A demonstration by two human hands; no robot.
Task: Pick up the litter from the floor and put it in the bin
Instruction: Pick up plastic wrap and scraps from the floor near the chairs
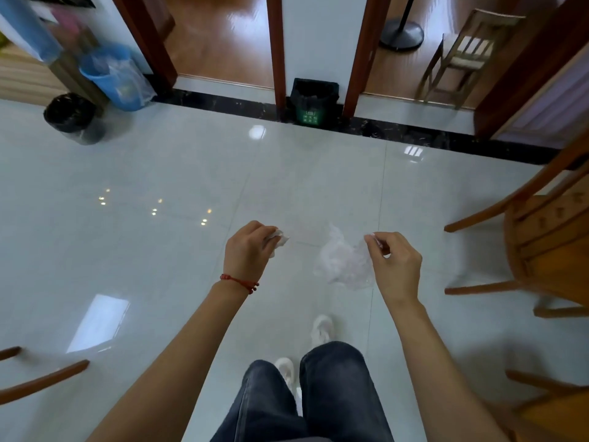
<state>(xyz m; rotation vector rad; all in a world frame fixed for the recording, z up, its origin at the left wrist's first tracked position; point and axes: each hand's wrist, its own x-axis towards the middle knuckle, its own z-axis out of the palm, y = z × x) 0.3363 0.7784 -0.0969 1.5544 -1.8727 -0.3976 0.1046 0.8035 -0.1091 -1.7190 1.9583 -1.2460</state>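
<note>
My left hand [248,250] grips a crumpled tissue [278,240]. My right hand [395,263] pinches a clear plastic bag [342,264]. The green bin [314,102] stands at 12 o'clock; its white label is unreadable.

Both bare forearms reach forward and down over the floor, well apart. The left hand [247,250], with a red string bracelet [239,282] at its wrist, has its fingers curled round a small white crumpled wad [279,238]. The right hand [396,266] is turned knuckles-up, thumb and fingers pinching the edge of a clear plastic bag [344,261], which hangs from the grip.
</note>
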